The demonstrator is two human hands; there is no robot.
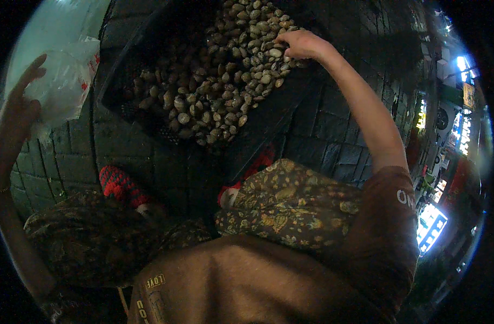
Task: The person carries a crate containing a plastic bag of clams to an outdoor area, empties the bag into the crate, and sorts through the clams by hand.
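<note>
At the far left, my left hand (26, 95), mostly in shadow, holds a clear plastic bag (66, 87) with red print. Its fingers and thumb are spread against the bag, and the grip itself is partly hidden in the dark. My right hand (302, 43) reaches to the right side of a heap of clams (220, 87). Its fingertips are bent down at the shells, with a gap between thumb and fingers and no clam visibly held. The clams lie in a dark basket (127, 109) with perforated walls, in front of my feet.
Red-and-dark knitted slippers (121, 186) are on my feet, close to the basket's near side. Dark paving (121, 150) surrounds the basket. A pale, lit surface (68, 20) lies beyond the bag. Bright signs (431, 229) and a vehicle wheel (442, 118) appear along the right rim.
</note>
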